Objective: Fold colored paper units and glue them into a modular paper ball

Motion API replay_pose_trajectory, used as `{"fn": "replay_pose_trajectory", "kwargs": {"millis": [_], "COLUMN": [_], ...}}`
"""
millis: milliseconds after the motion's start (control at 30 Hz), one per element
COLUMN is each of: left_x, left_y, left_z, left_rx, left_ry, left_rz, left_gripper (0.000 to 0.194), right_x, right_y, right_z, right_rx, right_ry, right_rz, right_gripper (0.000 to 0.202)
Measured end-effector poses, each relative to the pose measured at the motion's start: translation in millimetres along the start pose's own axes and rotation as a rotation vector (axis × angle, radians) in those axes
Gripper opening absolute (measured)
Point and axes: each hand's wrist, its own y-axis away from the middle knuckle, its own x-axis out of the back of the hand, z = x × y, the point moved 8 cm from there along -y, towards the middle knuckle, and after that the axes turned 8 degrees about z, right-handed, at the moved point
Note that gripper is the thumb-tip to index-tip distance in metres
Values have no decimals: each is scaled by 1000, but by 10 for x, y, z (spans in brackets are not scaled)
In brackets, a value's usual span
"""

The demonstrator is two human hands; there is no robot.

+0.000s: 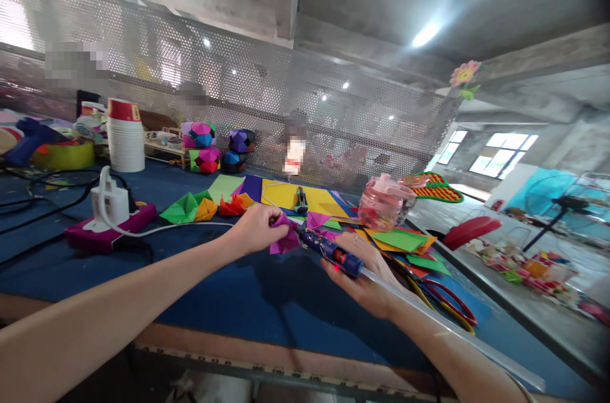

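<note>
Bare forearms (128, 309) reach in lowest, the left from eight o'clock and the right from four, taking the folded purple paper (283, 241) as the dial's hub. That paper sits above the blue tabletop (210, 301), pinched at its left edge between thumb and fingers of the left hand (257, 230), no gap showing. Four o'clock of it, the right hand (365, 273) has its fingers wrapped around a blue hot-glue gun (328, 250); its clear glue stick (448, 328) trails out behind over the right forearm.

Gun and stick share one long axis, four o'clock to ten, with the nozzle end aimed at the paper's right edge; whether they touch, I cannot tell. Left is the nearer hand to the paper, the gun lying between it and the right palm.

Green folded paper (185, 209) lies towards ten o'clock, yellow sheets (276, 197) at twelve, scissors (452, 304) between three and four
</note>
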Motion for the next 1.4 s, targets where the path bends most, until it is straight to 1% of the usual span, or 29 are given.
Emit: {"fn": "replay_pose_trajectory", "kwargs": {"millis": [167,267,333,400,467,533,600,667,733,800,833,933,1033,1133,1233,1267,1300,1333,1400], "left_x": [14,38,65,90,88,67,45,26,11,7,9,9,7,-3,-34,-54,-75,-96,-124], "left_y": [-6,-11,-14,-12,5,37,60,70,75,76,76,77,76,74,73,75,77,79,84], "left_z": [-31,-33,-14,-10,-39,-70,-75,-72,-75,-83,-88,-89,-82,-84,-96,-96,-89,-75,-27], "left_rx": [-15,-4,22,103,248,388,456,464,449,432,428,418,409,398,386,381,370,351,297], "left_ry": [-21,-36,-6,88,226,353,427,438,423,405,397,370,370,376,356,355,353,350,332], "left_rz": [14,22,34,45,41,33,23,10,-1,4,8,4,-4,-5,-14,-26,-41,-60,-96], "left_gripper": [29,27,26,27,22,14,12,12,11,11,11,12,11,12,13,13,12,12,14], "right_x": [-8,1,8,47,119,205,264,240,136,9,-33,-60,38,274,559,616,618,576,379], "right_y": [-1,-19,-26,-22,13,97,208,323,440,532,553,543,538,601,690,672,620,540,338], "right_z": [27,17,18,79,254,520,802,1058,1254,1354,1370,1337,1247,1061,745,594,427,265,29], "right_rx": [-25,-33,-45,-97,-227,-405,-558,-678,-774,-822,-821,-765,-700,-642,-662,-645,-605,-562,-521], "right_ry": [-12,-22,-39,-57,-51,-13,41,60,38,10,0,14,125,303,461,460,395,280,21], "right_rz": [-34,-49,-56,-22,51,128,156,96,-29,-156,-187,-204,-243,-262,-226,-205,-202,-212,-302], "right_gripper": [19,20,18,18,21,28,36,44,50,52,51,46,50,52,48,47,45,43,40]}}
